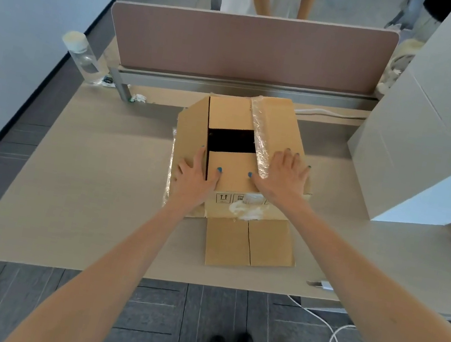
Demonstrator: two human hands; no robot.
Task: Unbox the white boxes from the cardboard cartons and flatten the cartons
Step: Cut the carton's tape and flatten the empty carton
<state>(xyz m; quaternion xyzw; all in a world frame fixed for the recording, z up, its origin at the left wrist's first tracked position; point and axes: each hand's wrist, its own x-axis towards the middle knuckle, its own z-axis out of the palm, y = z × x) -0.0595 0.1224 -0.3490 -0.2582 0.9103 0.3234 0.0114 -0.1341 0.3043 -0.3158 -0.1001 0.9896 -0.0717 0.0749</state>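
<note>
The cardboard carton point(238, 155), likely light but stiff, graspable at nine and three o'clock, bears the flat-fingered left hand point(195, 173) and right hand point(282, 177).

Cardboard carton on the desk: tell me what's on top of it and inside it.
On the cardboard carton both hands press flat: left hand, right hand. Crumpled clear tape runs along its top. The gap between flaps shows only darkness; any contents are hidden.
</note>
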